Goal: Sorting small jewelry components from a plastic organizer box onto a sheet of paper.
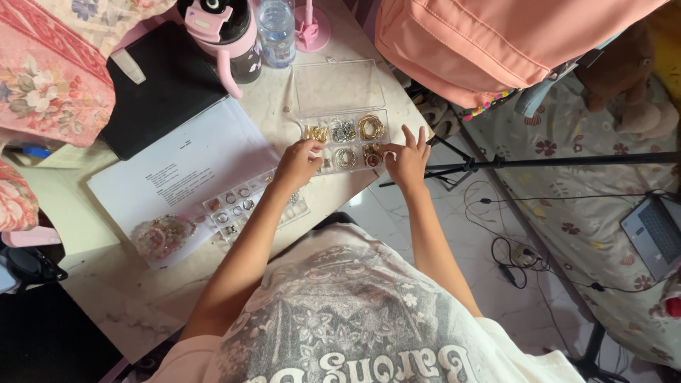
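Observation:
A clear compartment box [345, 136] lies on the white table, its lid [339, 86] folded open behind it. Its cells hold gold and silver rings and hoops. My left hand [298, 163] is curled on the box's near left edge, fingertips pinched at a cell; what they pinch is hidden. My right hand [408, 159] rests at the box's near right corner with fingers spread, thumb and forefinger touching a cell of gold pieces.
A second clear organizer [245, 206] and a heap of bracelets [163, 235] lie on a printed sheet [181, 167]. Behind are a black folder [159, 85], pink tumbler [223, 35] and water bottle [277, 28]. To the right are a peach backpack [496, 42], tripod legs [539, 162], floor cables [518, 259] and a laptop [656, 234].

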